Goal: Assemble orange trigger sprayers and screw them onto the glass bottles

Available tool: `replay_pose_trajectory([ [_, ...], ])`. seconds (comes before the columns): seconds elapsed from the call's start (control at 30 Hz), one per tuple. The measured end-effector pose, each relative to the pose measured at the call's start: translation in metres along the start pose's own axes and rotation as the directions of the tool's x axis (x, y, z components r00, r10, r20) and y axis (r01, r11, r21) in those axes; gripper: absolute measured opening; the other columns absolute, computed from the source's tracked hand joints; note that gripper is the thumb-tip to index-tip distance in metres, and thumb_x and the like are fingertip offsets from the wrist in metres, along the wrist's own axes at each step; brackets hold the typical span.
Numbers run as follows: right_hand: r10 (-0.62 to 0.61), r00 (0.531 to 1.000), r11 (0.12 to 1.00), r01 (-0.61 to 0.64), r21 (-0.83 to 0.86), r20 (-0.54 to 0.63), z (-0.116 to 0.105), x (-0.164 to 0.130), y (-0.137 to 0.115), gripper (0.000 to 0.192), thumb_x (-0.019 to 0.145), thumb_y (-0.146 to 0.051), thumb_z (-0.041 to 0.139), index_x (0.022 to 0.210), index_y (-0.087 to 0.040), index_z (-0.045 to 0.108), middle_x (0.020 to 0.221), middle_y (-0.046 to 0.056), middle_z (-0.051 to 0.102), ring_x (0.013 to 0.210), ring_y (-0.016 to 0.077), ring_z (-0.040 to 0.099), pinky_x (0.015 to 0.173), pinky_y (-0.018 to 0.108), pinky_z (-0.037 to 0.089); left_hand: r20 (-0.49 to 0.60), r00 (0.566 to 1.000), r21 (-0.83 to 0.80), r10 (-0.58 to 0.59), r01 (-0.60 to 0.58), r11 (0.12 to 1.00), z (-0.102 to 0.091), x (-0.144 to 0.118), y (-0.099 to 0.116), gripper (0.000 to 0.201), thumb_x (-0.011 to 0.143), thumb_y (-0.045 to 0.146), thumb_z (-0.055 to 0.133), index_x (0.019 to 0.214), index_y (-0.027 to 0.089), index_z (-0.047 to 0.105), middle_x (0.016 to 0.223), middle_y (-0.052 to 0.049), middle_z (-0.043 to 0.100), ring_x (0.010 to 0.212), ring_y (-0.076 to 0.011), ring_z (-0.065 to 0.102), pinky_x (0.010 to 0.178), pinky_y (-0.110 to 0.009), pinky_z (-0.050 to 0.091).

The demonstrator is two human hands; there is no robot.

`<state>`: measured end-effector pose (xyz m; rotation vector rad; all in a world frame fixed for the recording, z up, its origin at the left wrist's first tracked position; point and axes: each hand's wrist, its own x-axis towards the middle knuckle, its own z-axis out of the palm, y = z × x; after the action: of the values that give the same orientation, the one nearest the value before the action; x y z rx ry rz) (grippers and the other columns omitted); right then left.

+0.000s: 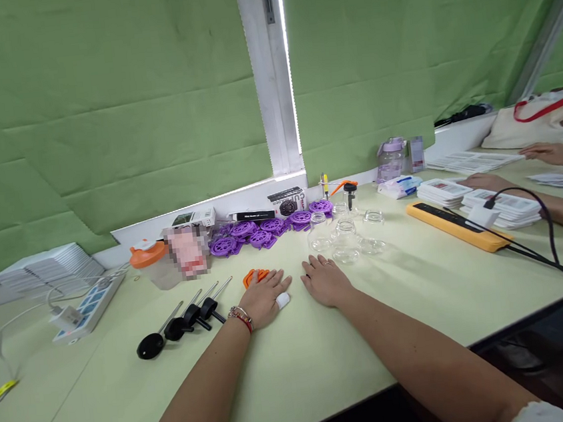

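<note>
My left hand (262, 299) lies flat on the pale table, fingers spread and a white wrap on the thumb. Its fingers partly cover a small orange plastic piece (250, 279); whether they touch it I cannot tell. Beside it, my right hand (328, 281) also rests palm down with nothing in it. Left of my hands lie several black round lids with handles and thin metal rods (151, 346). Clear glass jars (343, 233) stand beyond my right hand. Purple wheel-shaped plastic parts (262, 238) are heaped behind them, toward the wall.
An orange-lidded clear container (148, 257) and a white power strip (93, 310) are to the left. At right, an orange power strip (451, 225) with black cables lies before stacks of white cards (443, 192). Another person's hand (547, 153) reaches in there.
</note>
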<state>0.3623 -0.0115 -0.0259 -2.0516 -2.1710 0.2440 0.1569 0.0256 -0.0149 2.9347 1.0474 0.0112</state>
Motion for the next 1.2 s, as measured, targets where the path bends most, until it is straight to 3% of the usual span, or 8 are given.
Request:
replay_pose_trajectory([
  [0.33, -0.001, 1.0, 1.0, 0.001, 0.005, -0.003, -0.001, 0.0, -0.001, 0.059, 0.094, -0.044, 0.019, 0.143, -0.013, 0.03, 0.152, 0.013, 0.022, 0.138, 0.0322, 0.017, 0.11, 0.046, 0.014, -0.058, 0.998, -0.019, 0.005, -0.007, 1.0, 0.008, 0.028, -0.02, 0.05, 0.094, 0.038, 0.025, 0.139, 0.021, 0.037, 0.147, -0.008, 0.035, 0.136, -0.0231, 0.032, 0.111, -0.054, 0.014],
  [0.57, -0.031, 0.999, 0.999, 0.031, 0.014, -0.006, 0.0, -0.007, -0.012, 0.059, 0.094, -0.043, 0.018, 0.143, -0.013, 0.031, 0.152, 0.013, 0.022, 0.138, 0.0321, 0.018, 0.109, 0.047, 0.014, -0.072, 0.997, -0.013, 0.004, -0.005, 1.0, 0.01, 0.036, -0.028, 0.048, 0.094, 0.037, 0.026, 0.139, 0.024, 0.037, 0.147, -0.006, 0.036, 0.135, -0.0219, 0.033, 0.111, -0.053, 0.016],
  [0.7, -0.099, 0.995, 0.995, 0.1, 0.032, -0.004, 0.004, -0.017, -0.03, 0.059, 0.094, -0.044, 0.019, 0.143, -0.013, 0.031, 0.152, 0.013, 0.022, 0.138, 0.0324, 0.018, 0.11, 0.047, 0.014, -0.097, 0.995, -0.003, -0.014, 0.014, 1.0, 0.011, 0.035, -0.026, 0.049, 0.093, 0.038, 0.028, 0.139, 0.022, 0.038, 0.146, -0.008, 0.037, 0.136, -0.0228, 0.032, 0.112, -0.052, 0.015],
  [0.9, -0.181, 0.983, 0.981, 0.183, 0.069, -0.029, 0.009, -0.031, -0.057, 0.063, 0.094, -0.045, 0.017, 0.143, -0.008, 0.031, 0.151, 0.015, 0.024, 0.138, 0.0333, 0.018, 0.111, 0.047, 0.015, -0.219, 0.972, 0.048, -0.09, 0.103, 0.994, 0.007, 0.027, -0.023, 0.05, 0.09, 0.034, 0.033, 0.137, 0.019, 0.04, 0.143, -0.01, 0.043, 0.136, -0.0251, 0.03, 0.113, -0.054, 0.003],
  [1.2, -0.36, 0.932, 0.926, 0.362, 0.107, -0.039, 0.011, -0.051, -0.078, 0.062, 0.094, -0.045, 0.018, 0.142, -0.008, 0.032, 0.149, 0.017, 0.026, 0.137, 0.0336, 0.02, 0.11, 0.048, 0.018, -0.259, 0.953, -0.095, -0.156, 0.135, 0.986, -0.008, 0.007, -0.02, 0.049, 0.088, 0.02, 0.031, 0.135, 0.017, 0.043, 0.14, -0.009, 0.046, 0.133, -0.0216, 0.037, 0.114, -0.051, 0.012],
])
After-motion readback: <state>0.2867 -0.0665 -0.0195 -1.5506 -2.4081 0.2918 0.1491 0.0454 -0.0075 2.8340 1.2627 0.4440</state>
